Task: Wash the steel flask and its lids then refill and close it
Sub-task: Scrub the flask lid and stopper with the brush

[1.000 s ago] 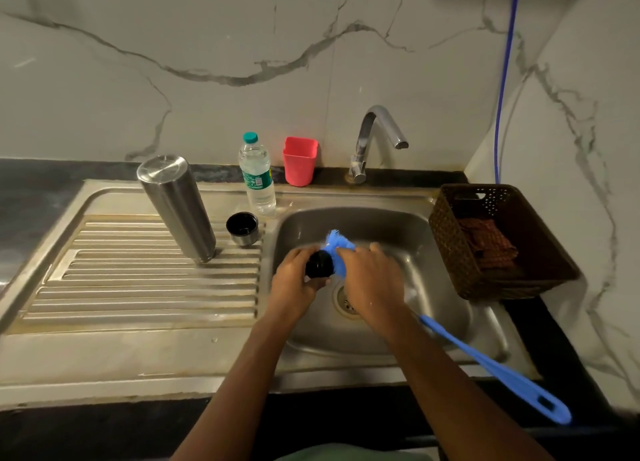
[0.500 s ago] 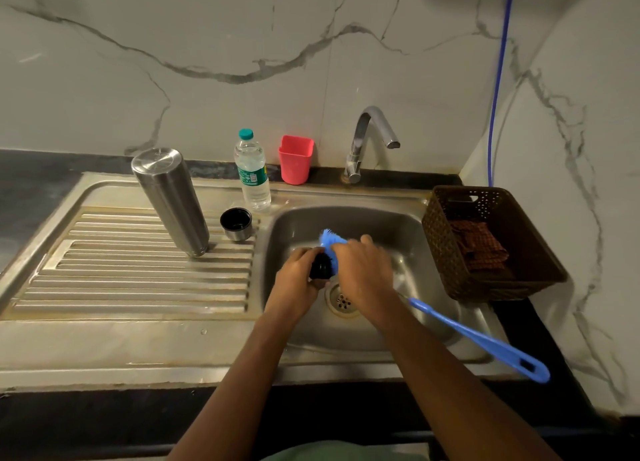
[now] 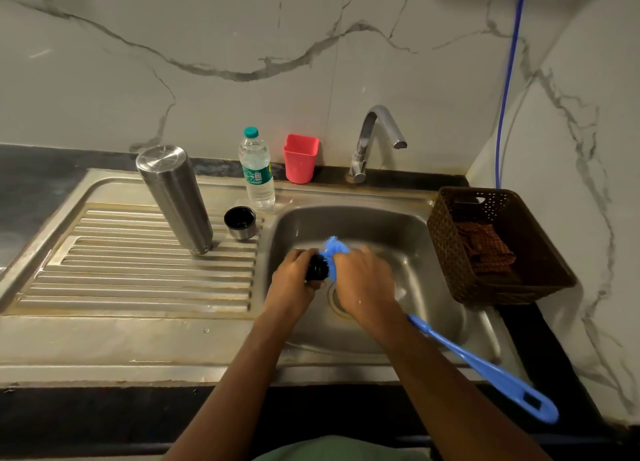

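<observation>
Over the sink [image 3: 381, 225] the left hand [image 3: 294, 277] curls round the small black inner lid [image 3: 317, 268], and the right hand [image 3: 363, 280] wraps the blue brush [image 3: 485, 368] just behind its bristle head. The lid sits immediately left of the bristles, touching them, so the scrub likely runs sideways. The brush's long handle trails back and right, out past the sink's front rim. The steel flask [image 3: 175, 200] stands left of the sink, with the cup lid [image 3: 240, 222] between the two.

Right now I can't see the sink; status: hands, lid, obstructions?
Left hand grips black lid over sink. Right hand holds brush against it. Flask stands aside on drainboard.
</observation>
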